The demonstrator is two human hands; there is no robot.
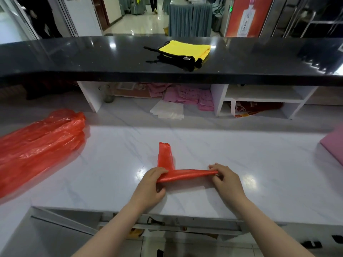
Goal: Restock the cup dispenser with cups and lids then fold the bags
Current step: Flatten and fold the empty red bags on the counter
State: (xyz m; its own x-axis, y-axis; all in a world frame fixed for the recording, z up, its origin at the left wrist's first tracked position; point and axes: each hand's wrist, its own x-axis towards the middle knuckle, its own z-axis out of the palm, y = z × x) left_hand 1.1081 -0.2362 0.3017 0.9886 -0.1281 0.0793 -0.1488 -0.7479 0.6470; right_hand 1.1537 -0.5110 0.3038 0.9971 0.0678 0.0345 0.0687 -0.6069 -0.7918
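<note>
Pinching a folded red bag (pixel 185 175) between left hand (pixel 151 186) and right hand (pixel 225 178).

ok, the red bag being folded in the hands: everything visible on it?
The folded red bag is thin, glossy red plastic, gathered into a narrow strip and bent into an L. One leg stretches level between the hands; the other lies flat on the white marble counter, pointing away from the person. The left hand grips it at the bend and the right hand pinches the far end. Nothing else touches it.
</note>
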